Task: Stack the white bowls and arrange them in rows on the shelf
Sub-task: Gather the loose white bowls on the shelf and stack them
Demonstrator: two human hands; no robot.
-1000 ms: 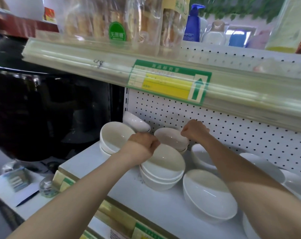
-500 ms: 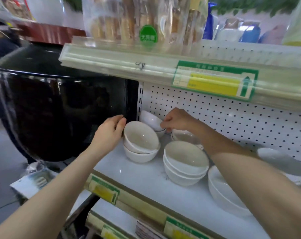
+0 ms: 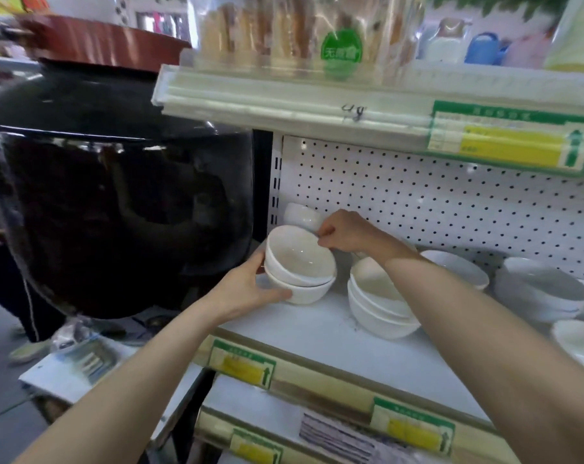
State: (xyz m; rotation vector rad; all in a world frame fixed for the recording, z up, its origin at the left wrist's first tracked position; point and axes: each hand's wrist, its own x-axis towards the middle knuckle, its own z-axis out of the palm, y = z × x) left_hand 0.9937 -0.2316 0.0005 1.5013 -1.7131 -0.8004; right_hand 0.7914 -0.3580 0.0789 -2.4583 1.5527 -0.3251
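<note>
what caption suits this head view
Left hand holds a two-bowl stack; right hand grips the bowl behind it on the shelf.

Left hand (image 3: 247,291) grips a two-bowl stack (image 3: 300,262) at the left end of the shelf (image 3: 331,349); right hand (image 3: 349,232) pinches a tilted bowl (image 3: 300,214) just behind it; a taller stack (image 3: 377,306) stands beside.

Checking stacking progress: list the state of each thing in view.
left stack: two bowls nested, on the shelf.
left hand: grips left stack's side.
tilted bowl: tilted, at the back, unstacked.
right hand: pinches tilted bowl's rim.
middle stack: nested, upright.
right bowls: loose, unstacked.
</note>
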